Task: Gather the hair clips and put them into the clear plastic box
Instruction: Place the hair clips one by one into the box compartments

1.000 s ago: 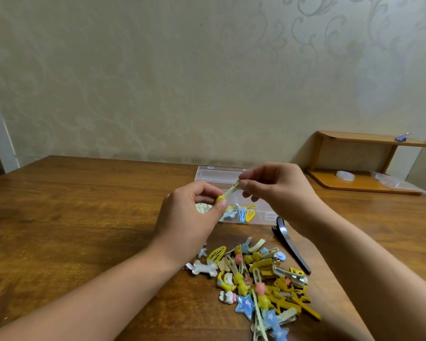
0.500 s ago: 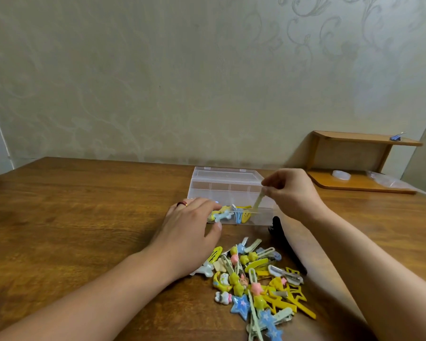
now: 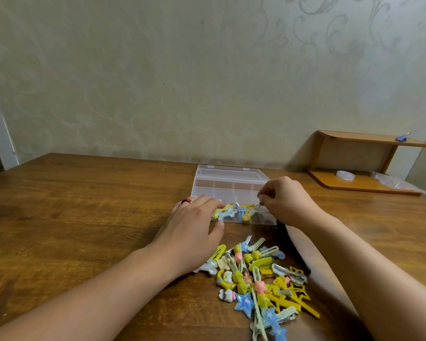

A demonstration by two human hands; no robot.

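Here the box [image 3: 228, 185] sat open on the table [image 3: 84, 217], clips [image 3: 231, 214] along its near edge. The left hand [image 3: 192, 225] lay flat, fingers spread, against the front wall. The right hand [image 3: 284, 200] pinched something small (unclear what) over the right corner. A pile [image 3: 261, 279] lay nearer; bare table stretched left.

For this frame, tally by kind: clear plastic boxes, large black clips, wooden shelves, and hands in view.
Clear plastic box: 1
Large black clip, partly hidden by the right arm: 1
Wooden shelf: 1
Hands: 2, the left hand and the right hand
Total: 5
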